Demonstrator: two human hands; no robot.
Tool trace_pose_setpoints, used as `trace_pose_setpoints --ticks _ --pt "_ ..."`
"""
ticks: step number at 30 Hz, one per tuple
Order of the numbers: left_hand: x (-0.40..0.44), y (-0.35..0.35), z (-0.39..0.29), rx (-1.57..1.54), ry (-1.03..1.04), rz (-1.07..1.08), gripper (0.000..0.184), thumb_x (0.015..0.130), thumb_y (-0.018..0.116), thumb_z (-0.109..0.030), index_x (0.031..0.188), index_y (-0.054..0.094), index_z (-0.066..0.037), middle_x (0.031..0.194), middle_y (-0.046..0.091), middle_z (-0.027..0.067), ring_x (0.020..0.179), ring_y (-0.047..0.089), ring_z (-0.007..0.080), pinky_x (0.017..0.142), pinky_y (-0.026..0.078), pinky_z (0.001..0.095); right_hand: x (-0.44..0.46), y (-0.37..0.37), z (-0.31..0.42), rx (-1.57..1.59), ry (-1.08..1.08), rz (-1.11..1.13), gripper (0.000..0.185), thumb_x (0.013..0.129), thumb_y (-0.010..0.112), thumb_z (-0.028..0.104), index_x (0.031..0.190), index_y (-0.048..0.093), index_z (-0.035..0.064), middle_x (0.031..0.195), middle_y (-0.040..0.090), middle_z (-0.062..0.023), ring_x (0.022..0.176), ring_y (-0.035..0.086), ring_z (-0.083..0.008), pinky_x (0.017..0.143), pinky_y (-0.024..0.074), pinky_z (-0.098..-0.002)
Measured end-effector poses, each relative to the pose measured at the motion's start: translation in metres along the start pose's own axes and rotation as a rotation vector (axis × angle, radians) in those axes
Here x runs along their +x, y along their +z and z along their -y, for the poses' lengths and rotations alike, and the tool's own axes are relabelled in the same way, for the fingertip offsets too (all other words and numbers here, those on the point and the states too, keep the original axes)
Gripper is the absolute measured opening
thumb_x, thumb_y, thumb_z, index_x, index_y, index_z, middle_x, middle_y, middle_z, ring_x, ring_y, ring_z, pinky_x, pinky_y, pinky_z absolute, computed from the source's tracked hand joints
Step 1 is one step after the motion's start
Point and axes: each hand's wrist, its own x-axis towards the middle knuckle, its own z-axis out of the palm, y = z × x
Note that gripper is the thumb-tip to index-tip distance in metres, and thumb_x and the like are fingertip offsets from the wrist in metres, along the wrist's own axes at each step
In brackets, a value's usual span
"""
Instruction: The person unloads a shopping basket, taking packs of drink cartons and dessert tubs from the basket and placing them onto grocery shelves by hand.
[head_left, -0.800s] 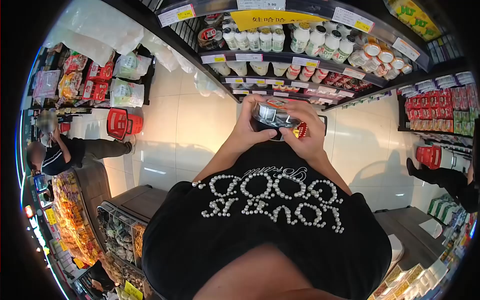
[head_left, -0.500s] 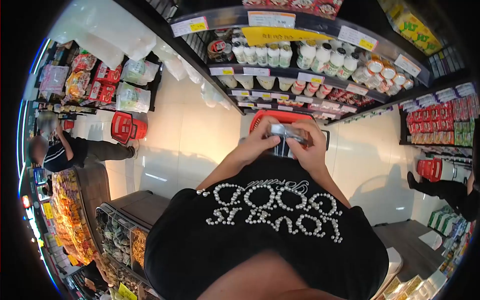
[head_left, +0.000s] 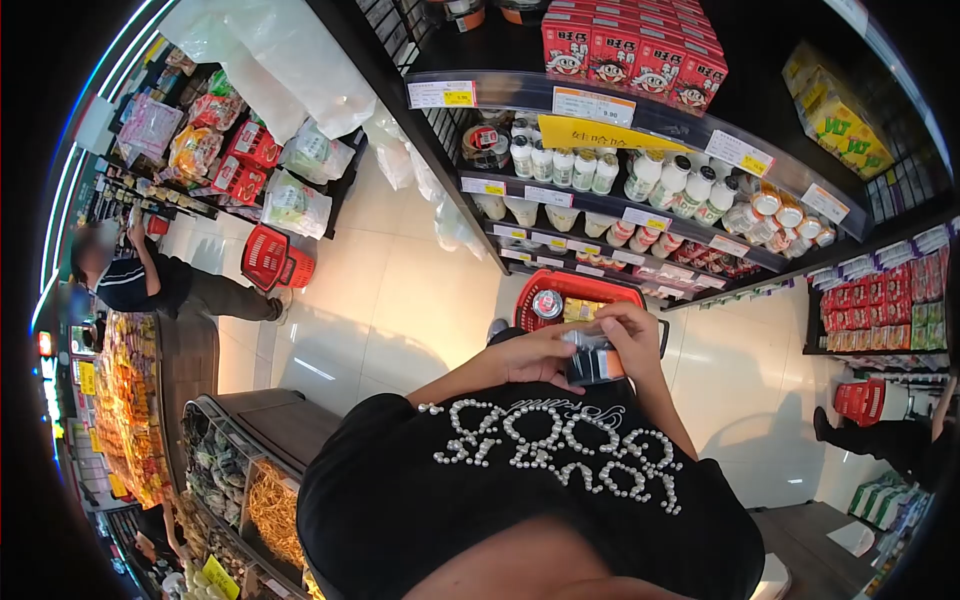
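Mid-frame, my curled left hand [head_left: 535, 357] and right hand [head_left: 634, 343] grip the black-and-orange package [head_left: 597, 367] between them (long axis unclear).

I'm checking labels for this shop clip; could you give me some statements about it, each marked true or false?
1. The left hand and right hand both touch the dark plastic container. True.
2. The red shopping basket beyond them is empty. False: it holds a round container and yellow packs.
3. Red cartons stand on a shelf above the white bottles. True.
4. The black shirt is plain. False: it bears beaded lettering.
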Motion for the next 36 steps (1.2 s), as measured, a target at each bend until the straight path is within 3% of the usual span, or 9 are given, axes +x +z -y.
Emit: trace_pose_setpoints --ticks 3,7,11,12,17,21,25,33,36 --pt "-0.002 0.019 -0.016 0.325 -0.031 -0.148 0.087 0.079 0.074 -0.022 0.148 0.023 -0.011 0.137 0.045 0.0088 0.118 0.053 0.0224 0.091 0.051 0.041 -0.005 0.0 0.002 -0.04 -0.026 -0.036 0.014 0.093 0.054 0.007 0.097 0.062 -0.0032 0.09 0.066 -0.01 0.078 0.064 -0.0144 0.073 0.0507 -0.0271" --pt "0.006 0.019 -0.018 0.253 0.058 -0.24 0.079 0.082 0.071 -0.015 0.147 0.026 -0.01 0.137 0.046 0.0095 0.115 0.054 0.0186 0.085 0.053 0.0348 -0.002 0.009 0.005 -0.093 -0.08 -0.236 0.016 0.095 0.049 0.008 0.099 0.061 -0.0019 0.086 0.065 -0.008 0.08 0.062 -0.0128 0.074 0.0489 -0.025" --pt "0.018 0.018 -0.024 0.345 0.355 -0.269 0.074 0.077 0.073 -0.008 0.142 0.037 -0.007 0.136 0.045 0.0098 0.119 0.051 0.0199 0.094 0.047 0.0322 0.008 0.005 -0.008 -0.333 -0.264 -0.301 0.025 0.096 0.048 0.01 0.119 0.055 0.0015 0.112 0.058 -0.0077 0.095 0.058 -0.0129 0.078 0.047 -0.0255" --pt "0.021 0.013 -0.029 0.342 0.461 -0.313 0.074 0.074 0.075 -0.007 0.14 0.04 -0.005 0.134 0.047 0.0094 0.121 0.048 0.02 0.098 0.043 0.0307 0.003 0.011 0.003 -0.112 -0.059 -0.276 0.035 0.094 0.052 0.009 0.128 0.048 0.0029 0.123 0.053 -0.009 0.107 0.055 -0.0172 0.087 0.0456 -0.0304" --pt "0.015 -0.018 -0.11 1.079 0.941 -0.739 0.083 0.068 0.083 -0.021 0.138 0.041 -0.005 0.127 0.051 0.0125 0.122 0.047 0.0256 0.105 0.036 0.0359 -0.006 0.0 -0.022 -0.227 -0.029 -0.237 0.037 0.09 0.057 0.005 0.127 0.047 0.0031 0.12 0.056 -0.011 0.113 0.054 -0.019 0.09 0.0451 -0.0304" --pt "0.01 -0.06 -0.181 1.798 1.204 -1.361 0.095 0.06 0.086 -0.025 0.139 0.038 -0.003 0.124 0.044 0.0262 0.114 0.049 0.0398 0.096 0.043 0.0428 -0.013 -0.007 -0.026 -0.182 0.036 -0.187 0.033 0.09 0.057 0.005 0.123 0.05 0.0026 0.114 0.058 -0.0106 0.11 0.056 -0.0176 0.087 0.0463 -0.0297" --pt "0.007 -0.081 -0.222 1.983 1.102 -1.329 0.097 0.061 0.085 -0.03 0.14 0.035 -0.003 0.129 0.038 0.0288 0.116 0.046 0.0428 0.098 0.042 0.045 -0.017 -0.009 -0.029 -0.247 0.025 -0.139 0.028 0.09 0.058 0.005 0.118 0.054 0.0023 0.106 0.062 -0.0097 0.1 0.06 -0.0165 0.083 0.0483 -0.0294" --pt "0.033 -0.121 -0.271 1.598 1.108 -1.49 0.08 0.064 0.084 -0.032 0.127 0.046 0.0 0.117 0.057 0.0229 0.113 0.052 0.0384 0.098 0.042 0.043 -0.029 -0.008 -0.034 -0.253 0.085 -0.053 0.024 0.091 0.057 0.003 0.115 0.054 0.0005 0.1 0.064 -0.0079 0.093 0.061 -0.014 0.083 0.0483 -0.0263" --pt "0.036 -0.169 -0.294 1.559 0.924 -1.305 0.081 0.067 0.078 -0.046 0.13 0.047 -0.006 0.123 0.058 0.0174 0.12 0.043 0.0434 0.101 0.039 0.0438 -0.031 -0.012 -0.036 -0.262 0.116 -0.047 0.023 0.092 0.056 0.002 0.115 0.054 0.0001 0.1 0.063 -0.0071 0.095 0.06 -0.0131 0.085 0.0476 -0.0254"
